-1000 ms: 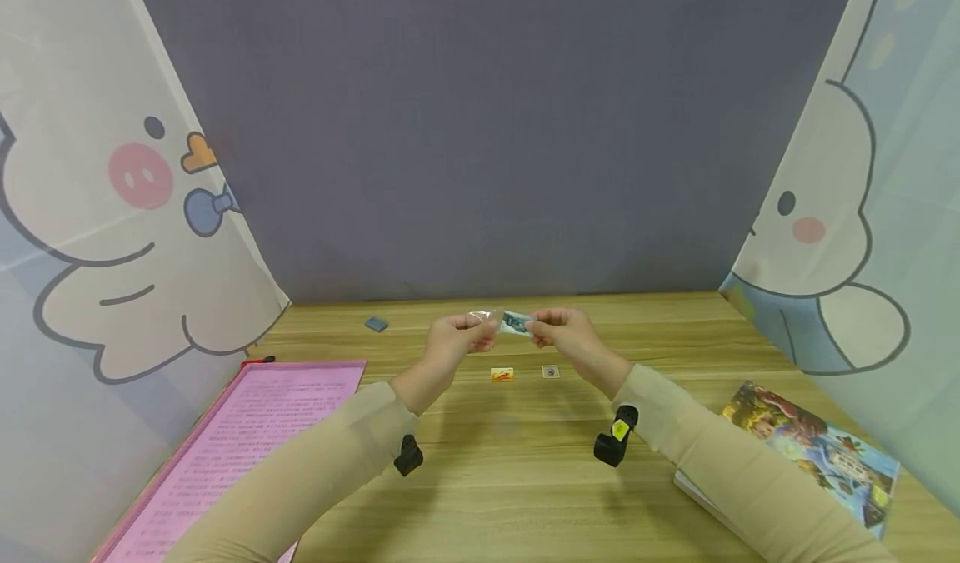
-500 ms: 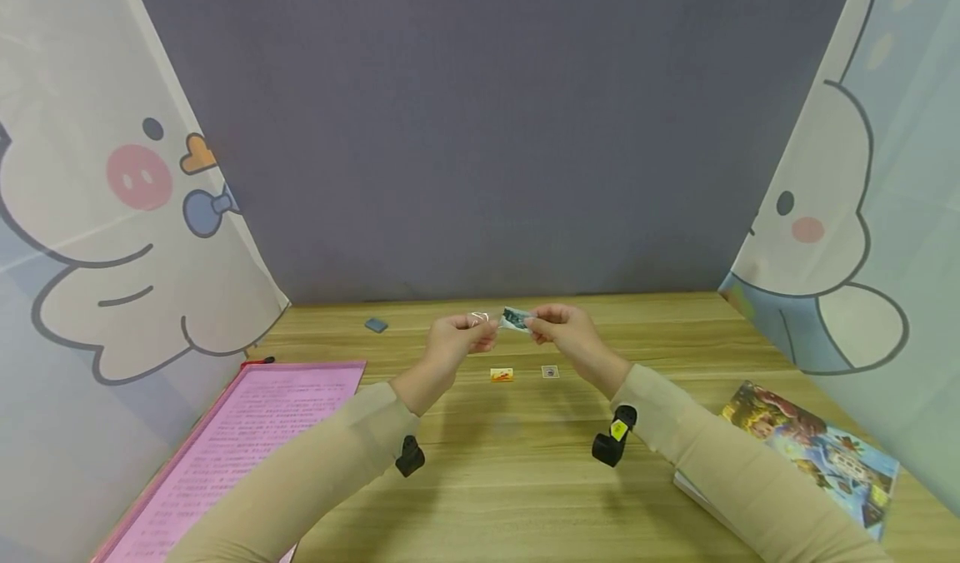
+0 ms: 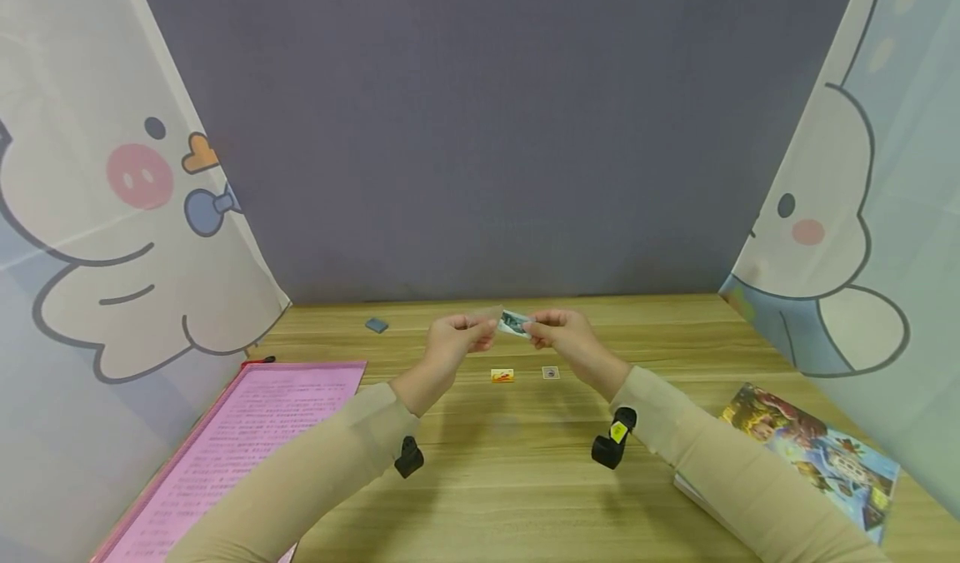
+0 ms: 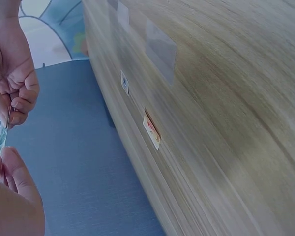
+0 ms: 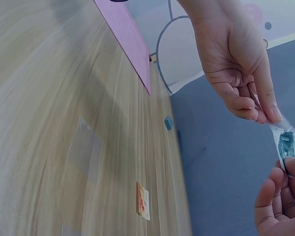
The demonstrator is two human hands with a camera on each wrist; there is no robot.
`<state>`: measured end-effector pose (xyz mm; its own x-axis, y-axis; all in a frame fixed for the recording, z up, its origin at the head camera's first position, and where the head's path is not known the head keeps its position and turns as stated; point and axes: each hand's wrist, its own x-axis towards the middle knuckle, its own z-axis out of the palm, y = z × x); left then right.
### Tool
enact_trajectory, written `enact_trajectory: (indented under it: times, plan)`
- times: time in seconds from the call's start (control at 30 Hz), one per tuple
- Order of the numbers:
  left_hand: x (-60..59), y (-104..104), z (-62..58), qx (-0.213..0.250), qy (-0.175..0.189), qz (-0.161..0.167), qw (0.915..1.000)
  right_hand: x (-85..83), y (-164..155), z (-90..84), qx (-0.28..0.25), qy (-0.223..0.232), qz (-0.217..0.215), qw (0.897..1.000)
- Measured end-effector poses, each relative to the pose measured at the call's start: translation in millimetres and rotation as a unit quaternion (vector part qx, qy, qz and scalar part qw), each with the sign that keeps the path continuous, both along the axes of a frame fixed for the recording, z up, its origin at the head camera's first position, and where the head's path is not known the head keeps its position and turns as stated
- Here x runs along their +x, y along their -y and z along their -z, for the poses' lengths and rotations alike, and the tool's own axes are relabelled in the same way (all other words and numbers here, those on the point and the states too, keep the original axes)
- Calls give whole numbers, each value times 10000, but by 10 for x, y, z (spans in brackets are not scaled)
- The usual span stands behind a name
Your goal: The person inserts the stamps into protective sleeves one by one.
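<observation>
Over the table, both hands meet at a small green-and-white stamp. My right hand pinches the stamp's right end between thumb and fingers. My left hand pinches a thin clear plastic sleeve at the stamp's other end; the sleeve overlaps the stamp in the right wrist view. Below the hands on the wood lie a yellow-and-red stamp and a small square stamp with a pale border.
A blue-grey eraser-like block lies at the back left of the wooden table. At left is a pink printed sheet in a folder; at right, a colourful picture book. A grey panel stands behind.
Both hands stay almost in place. The stamp has tilted slightly between them, and the clear plastic at my left fingers has shifted and catches the light differently.
</observation>
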<state>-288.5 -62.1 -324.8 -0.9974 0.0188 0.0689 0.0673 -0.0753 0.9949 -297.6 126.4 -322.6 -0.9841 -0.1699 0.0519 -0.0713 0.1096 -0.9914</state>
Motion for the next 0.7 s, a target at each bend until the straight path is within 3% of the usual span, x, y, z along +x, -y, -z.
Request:
enact_trajectory:
  times: [0.1, 0.33, 0.7]
  plan:
    - [6, 2, -2, 1, -68, -13, 10000, -1, 4, -6, -18, 62, -30, 10000]
    - [163, -6, -167, -164, -38, 146, 9998, -6, 11, -25, 133, 130, -26, 9998]
    - [178, -8, -175, -285, -69, 279, 9992, -7, 4, -33, 330, 77, -92, 9994]
